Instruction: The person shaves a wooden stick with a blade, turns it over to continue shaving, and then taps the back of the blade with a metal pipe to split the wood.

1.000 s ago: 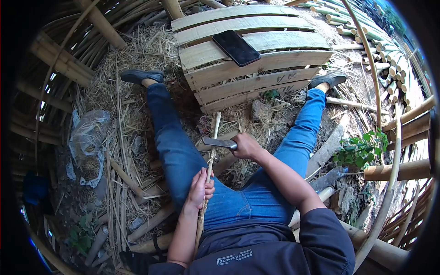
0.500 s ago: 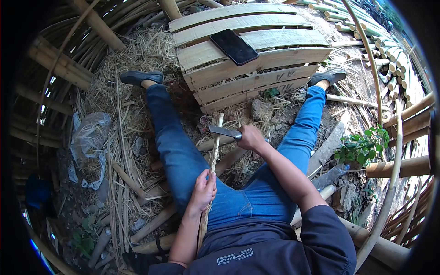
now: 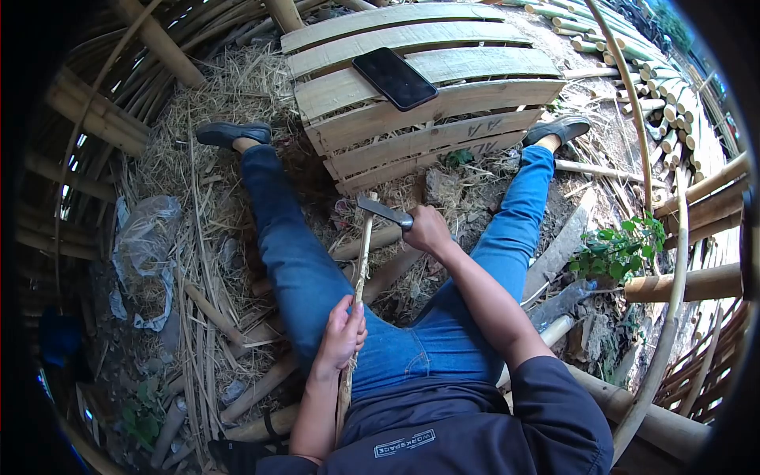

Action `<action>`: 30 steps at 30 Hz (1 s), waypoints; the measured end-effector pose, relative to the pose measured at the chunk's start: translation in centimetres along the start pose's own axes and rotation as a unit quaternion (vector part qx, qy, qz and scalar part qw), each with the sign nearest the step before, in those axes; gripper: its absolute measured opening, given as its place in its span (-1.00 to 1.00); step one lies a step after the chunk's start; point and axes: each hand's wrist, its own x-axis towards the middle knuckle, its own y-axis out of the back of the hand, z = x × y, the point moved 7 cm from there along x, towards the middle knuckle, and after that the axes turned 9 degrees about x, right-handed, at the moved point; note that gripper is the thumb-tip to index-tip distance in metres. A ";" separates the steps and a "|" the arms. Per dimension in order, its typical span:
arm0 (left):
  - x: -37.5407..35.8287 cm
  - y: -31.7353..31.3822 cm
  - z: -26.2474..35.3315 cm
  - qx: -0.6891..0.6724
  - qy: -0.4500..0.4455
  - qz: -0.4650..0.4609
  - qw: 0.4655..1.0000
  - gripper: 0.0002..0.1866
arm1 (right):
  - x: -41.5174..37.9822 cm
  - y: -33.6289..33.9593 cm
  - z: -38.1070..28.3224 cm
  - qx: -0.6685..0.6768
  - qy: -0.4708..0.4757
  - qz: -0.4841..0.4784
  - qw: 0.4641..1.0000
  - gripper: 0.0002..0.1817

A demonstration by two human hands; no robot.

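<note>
My left hand is wrapped around a thin peeled wooden stick, which rises from beside my waist and points away between my legs. In my right hand is the handle of a knife with a broad grey blade. The blade lies across the stick close to its far end, its tip pointing left. Pale, rough patches show along the stick's surface.
Ahead stands a slatted wooden crate with a black phone on top. A clear plastic bag lies on straw at left. Cut bamboo poles are stacked at far right; a leafy plant grows nearer.
My right hand has moved the knife blade up along the stick to near its far end. My left hand keeps its grip on the stick. The whole view has shifted slightly.
</note>
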 end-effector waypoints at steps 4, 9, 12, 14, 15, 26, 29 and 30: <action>0.0 0.0 0.1 -0.010 0.007 0.000 1.000 -0.82 | 0.1 -0.1 0.1 0.012 -0.007 0.013 1.000 -0.80; 0.2 0.3 -0.1 -0.011 0.004 0.009 1.000 -0.82 | 0.3 -0.4 0.0 0.000 0.018 0.043 0.999 -0.82; 0.2 0.3 -0.3 -0.027 0.019 0.009 0.999 -0.83 | 0.3 -0.5 0.1 -0.011 0.017 0.023 1.000 -0.81; 0.3 0.5 -0.6 -0.065 0.036 -0.009 0.997 -0.84 | 0.4 -1.3 -0.1 -0.006 0.041 -0.005 0.999 -0.81; 0.4 0.7 -0.7 -0.084 0.044 -0.016 0.995 -0.85 | 0.0 -1.5 -0.3 0.003 0.061 -0.023 0.998 -0.82; 0.4 1.2 -0.2 -0.046 0.017 0.012 0.999 -0.80 | -3.0 -4.5 -3.0 -0.014 0.140 -0.147 0.979 -0.87; 0.2 0.9 0.1 -0.058 0.020 -0.002 0.998 -0.81 | -3.1 -4.3 -3.3 0.007 0.148 -0.142 0.979 -0.88; 0.2 0.8 0.2 -0.072 0.026 -0.013 0.997 -0.81 | -3.1 -3.9 -3.4 0.011 0.153 -0.139 0.978 -0.88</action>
